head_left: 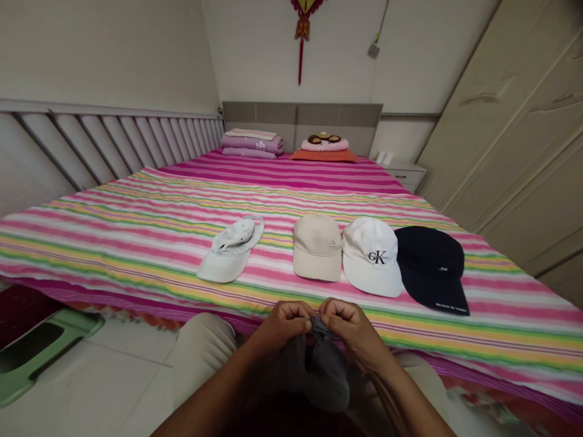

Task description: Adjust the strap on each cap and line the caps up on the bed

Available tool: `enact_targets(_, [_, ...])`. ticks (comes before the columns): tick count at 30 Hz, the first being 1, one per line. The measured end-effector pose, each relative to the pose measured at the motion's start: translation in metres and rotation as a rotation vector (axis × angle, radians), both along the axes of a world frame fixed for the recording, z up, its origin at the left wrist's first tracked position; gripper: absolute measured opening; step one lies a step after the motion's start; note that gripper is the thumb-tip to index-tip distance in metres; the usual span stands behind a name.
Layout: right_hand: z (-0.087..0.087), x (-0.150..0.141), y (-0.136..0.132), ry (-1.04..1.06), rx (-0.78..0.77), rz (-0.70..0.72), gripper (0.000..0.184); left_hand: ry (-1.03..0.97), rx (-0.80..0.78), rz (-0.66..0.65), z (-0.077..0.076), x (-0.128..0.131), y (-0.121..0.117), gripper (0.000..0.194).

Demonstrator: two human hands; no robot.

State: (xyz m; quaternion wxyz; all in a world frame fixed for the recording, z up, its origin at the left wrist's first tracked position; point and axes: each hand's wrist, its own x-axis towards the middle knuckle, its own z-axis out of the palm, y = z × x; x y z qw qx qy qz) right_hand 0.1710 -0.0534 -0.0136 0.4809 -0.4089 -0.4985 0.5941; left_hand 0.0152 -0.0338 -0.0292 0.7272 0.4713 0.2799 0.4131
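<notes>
A grey cap [325, 364] hangs between my hands over my lap, just before the bed's front edge. My left hand [285, 325] and my right hand [348, 328] are both closed, pinching the cap's strap [320, 325] at the top. On the striped bed [136, 243] beyond lie several caps: a pale one [232, 249] upside down to the left, then a beige cap [317, 246], a white cap [372, 255] with black letters and a navy cap [432, 267] side by side.
Folded purple bedding [252, 144] and an orange and pink pillow pile [324, 149] sit at the headboard. A slatted rail [113, 142] runs along the left. A wardrobe [519, 133] stands right, a nightstand [403, 171] beside it. A green stool [40, 346] is on the floor left.
</notes>
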Motion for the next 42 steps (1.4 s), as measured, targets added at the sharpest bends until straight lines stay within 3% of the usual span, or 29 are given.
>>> enact_targets(7, [-0.006, -0.002, 0.0, 0.01, -0.08, 0.064, 0.026, -0.04, 0.034, -0.047, -0.002, -0.001, -0.002, 0.019])
enact_targets(14, [-0.009, 0.001, 0.001, 0.017, -0.075, 0.122, 0.027, -0.066, -0.176, -0.124, -0.002, -0.001, -0.005, 0.017])
enact_targets(21, [0.001, 0.004, 0.0, -0.001, -0.101, 0.216, 0.03, -0.178, -0.162, -0.142, -0.003, 0.0, -0.006, 0.022])
enact_targets(31, [-0.002, 0.003, 0.0, 0.062, -0.137, 0.25, 0.035, -0.203, -0.243, -0.162, -0.01, 0.001, -0.004, 0.028])
enact_targets(42, [0.006, 0.001, -0.005, -0.054, -0.116, 0.036, 0.032, -0.267, -0.233, -0.087, -0.007, -0.001, -0.003, 0.028])
